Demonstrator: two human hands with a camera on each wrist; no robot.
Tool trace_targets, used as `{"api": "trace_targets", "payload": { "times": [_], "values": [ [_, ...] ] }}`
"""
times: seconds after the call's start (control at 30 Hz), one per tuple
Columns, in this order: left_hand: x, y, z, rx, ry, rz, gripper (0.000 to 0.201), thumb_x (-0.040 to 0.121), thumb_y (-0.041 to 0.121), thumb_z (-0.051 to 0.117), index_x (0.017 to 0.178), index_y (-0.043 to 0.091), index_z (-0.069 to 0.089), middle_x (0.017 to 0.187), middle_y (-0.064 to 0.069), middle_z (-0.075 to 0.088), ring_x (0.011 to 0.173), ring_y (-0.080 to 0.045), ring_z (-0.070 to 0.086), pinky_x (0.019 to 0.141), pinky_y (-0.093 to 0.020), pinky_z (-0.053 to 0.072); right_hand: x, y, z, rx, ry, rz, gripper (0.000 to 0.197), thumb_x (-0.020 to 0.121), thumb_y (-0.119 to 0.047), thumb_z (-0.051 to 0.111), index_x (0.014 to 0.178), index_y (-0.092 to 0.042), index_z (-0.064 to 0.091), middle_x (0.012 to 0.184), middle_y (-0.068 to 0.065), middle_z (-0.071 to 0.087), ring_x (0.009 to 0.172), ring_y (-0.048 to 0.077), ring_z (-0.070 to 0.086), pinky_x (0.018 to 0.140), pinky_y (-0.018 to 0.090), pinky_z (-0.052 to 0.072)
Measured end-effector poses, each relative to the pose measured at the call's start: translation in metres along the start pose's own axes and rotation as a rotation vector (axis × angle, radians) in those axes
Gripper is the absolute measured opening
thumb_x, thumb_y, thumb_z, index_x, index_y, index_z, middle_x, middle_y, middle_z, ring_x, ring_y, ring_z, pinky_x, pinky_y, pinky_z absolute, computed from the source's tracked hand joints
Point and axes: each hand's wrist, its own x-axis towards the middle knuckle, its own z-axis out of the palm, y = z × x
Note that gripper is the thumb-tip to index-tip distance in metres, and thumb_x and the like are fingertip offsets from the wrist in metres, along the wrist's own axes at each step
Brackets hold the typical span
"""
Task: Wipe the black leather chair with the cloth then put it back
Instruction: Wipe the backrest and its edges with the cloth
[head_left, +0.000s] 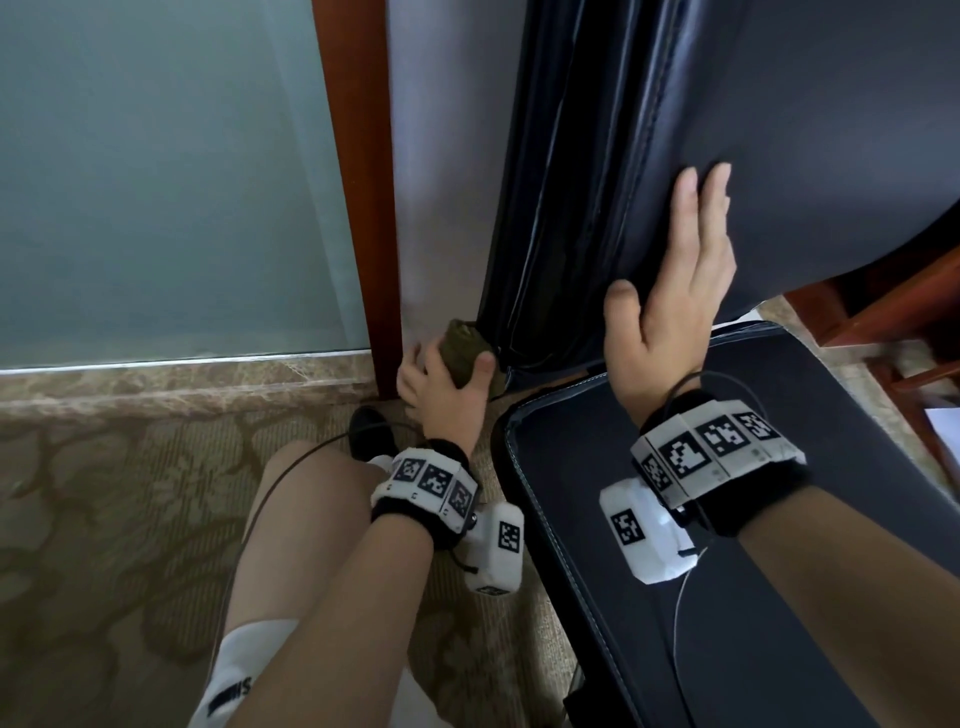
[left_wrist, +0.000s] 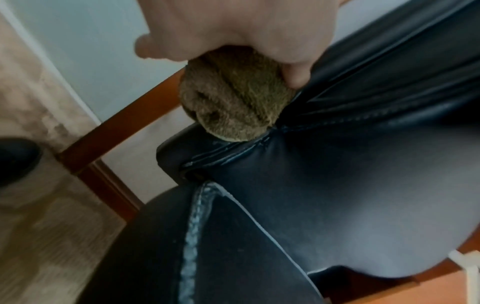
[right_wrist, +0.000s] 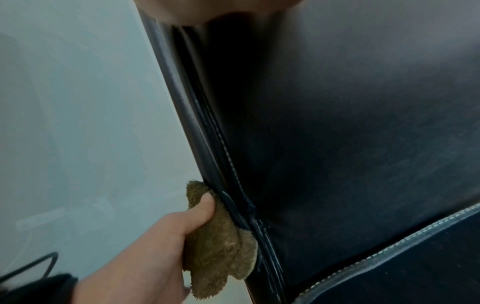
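Note:
The black leather chair shows its backrest (head_left: 805, 130) and its seat (head_left: 727, 493) on the right of the head view. My left hand (head_left: 441, 387) grips a bunched olive-brown cloth (head_left: 462, 347) and presses it against the stitched left edge of the backrest, low down where it meets the seat. The left wrist view shows the cloth (left_wrist: 233, 96) under my curled fingers (left_wrist: 296, 70), touching the seam. In the right wrist view the cloth (right_wrist: 221, 257) sits against the same edge. My right hand (head_left: 675, 280) lies flat on the front of the backrest with its fingers straight.
A red-brown wooden frame (head_left: 358, 208) and a frosted glass panel (head_left: 156, 182) stand just left of the chair, above a marble sill (head_left: 182, 382). Patterned carpet (head_left: 104, 519) covers the floor. Wooden furniture (head_left: 893, 312) stands at the right. My bare leg, white sock and black shoe (head_left: 370, 431) are below the left hand.

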Motion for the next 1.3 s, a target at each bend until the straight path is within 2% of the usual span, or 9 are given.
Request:
{"api": "trace_targets", "payload": {
  "times": [0.07, 0.17, 0.27, 0.43, 0.63, 0.77, 0.97, 1.13, 1.3],
  "values": [
    [-0.001, -0.001, 0.0, -0.048, 0.02, 0.123, 0.06, 0.08, 0.049, 0.055, 0.122, 0.007, 0.05, 0.123, -0.013, 0.053, 0.119, -0.028, 0.045, 0.106, -0.043, 0.032, 0.0, 0.0, 0.002, -0.002, 0.015, 0.004, 0.071, 0.073, -0.011, 0.042, 0.141, 0.0, 0.024, 0.148, 0.031, 0.019, 0.137, 0.038, 0.017, 0.113, 0.028, 0.009],
    [-0.009, -0.006, 0.007, -0.125, 0.125, 0.247, 0.052, 0.09, 0.007, 0.055, 0.135, 0.025, 0.039, 0.126, 0.011, 0.049, 0.117, -0.002, 0.043, 0.1, -0.007, 0.03, 0.0, 0.002, 0.004, -0.01, 0.035, -0.006, 0.072, 0.072, -0.011, 0.041, 0.14, 0.001, 0.024, 0.147, 0.032, 0.02, 0.136, 0.037, 0.017, 0.113, 0.028, 0.009],
    [-0.01, -0.017, 0.018, -0.165, 0.117, 0.294, 0.048, 0.092, 0.02, 0.05, 0.134, 0.033, 0.03, 0.124, 0.026, 0.036, 0.115, 0.012, 0.033, 0.091, 0.007, 0.02, -0.001, 0.003, 0.006, -0.011, 0.055, -0.022, 0.07, 0.072, -0.012, 0.04, 0.139, 0.001, 0.024, 0.145, 0.034, 0.02, 0.136, 0.037, 0.016, 0.114, 0.025, 0.007],
    [0.0, -0.042, 0.032, -0.343, 0.07, 0.133, 0.066, 0.073, 0.081, 0.041, 0.129, 0.047, 0.029, 0.14, -0.001, 0.042, 0.126, -0.014, 0.044, 0.104, -0.021, 0.034, 0.001, 0.002, 0.012, 0.042, 0.072, 0.004, 0.07, 0.071, -0.012, 0.039, 0.138, -0.001, 0.022, 0.145, 0.036, 0.019, 0.136, 0.037, 0.013, 0.115, 0.027, 0.006],
    [0.008, -0.043, 0.04, -0.578, -0.012, -0.266, 0.047, 0.1, 0.013, 0.035, 0.144, 0.021, 0.019, 0.139, -0.008, 0.035, 0.13, -0.022, 0.035, 0.1, -0.021, 0.03, 0.0, 0.007, 0.013, 0.035, 0.055, -0.028, 0.069, 0.072, -0.011, 0.04, 0.138, 0.005, 0.024, 0.142, 0.04, 0.019, 0.135, 0.041, 0.014, 0.115, 0.029, 0.007],
    [0.009, -0.042, 0.036, -0.727, 0.019, -0.444, 0.042, 0.1, 0.015, 0.04, 0.139, 0.024, 0.028, 0.132, -0.013, 0.046, 0.121, -0.032, 0.047, 0.106, -0.047, 0.036, -0.002, 0.004, 0.011, 0.032, 0.043, -0.011, 0.069, 0.073, -0.01, 0.04, 0.137, 0.01, 0.026, 0.143, 0.04, 0.019, 0.136, 0.044, 0.014, 0.115, 0.032, 0.008],
    [0.011, -0.036, 0.023, -0.916, 0.136, -0.64, 0.048, 0.101, 0.016, 0.037, 0.145, 0.031, 0.026, 0.134, -0.01, 0.045, 0.12, -0.032, 0.047, 0.094, -0.046, 0.046, -0.003, -0.004, 0.001, 0.048, 0.0, 0.029, 0.07, 0.073, -0.005, 0.044, 0.138, 0.01, 0.026, 0.145, 0.037, 0.017, 0.137, 0.046, 0.013, 0.114, 0.027, 0.006],
    [0.011, -0.021, 0.012, -0.827, 0.175, -0.522, 0.052, 0.099, 0.015, 0.04, 0.147, 0.025, 0.021, 0.139, -0.012, 0.042, 0.12, -0.028, 0.047, 0.102, -0.048, 0.041, -0.009, 0.0, -0.008, 0.088, -0.07, 0.016, 0.066, 0.075, 0.004, 0.045, 0.139, 0.008, 0.028, 0.146, 0.035, 0.016, 0.138, 0.044, 0.013, 0.116, 0.029, 0.007],
    [0.01, 0.002, 0.012, -0.707, 0.118, -0.178, 0.054, 0.099, 0.012, 0.042, 0.147, 0.021, 0.019, 0.125, 0.004, 0.043, 0.106, -0.005, 0.048, 0.083, -0.01, 0.042, -0.025, 0.015, -0.012, 0.059, -0.147, -0.021, 0.065, 0.077, 0.006, 0.044, 0.139, 0.004, 0.024, 0.146, 0.036, 0.016, 0.138, 0.045, 0.014, 0.117, 0.036, 0.01]
  ]
}}
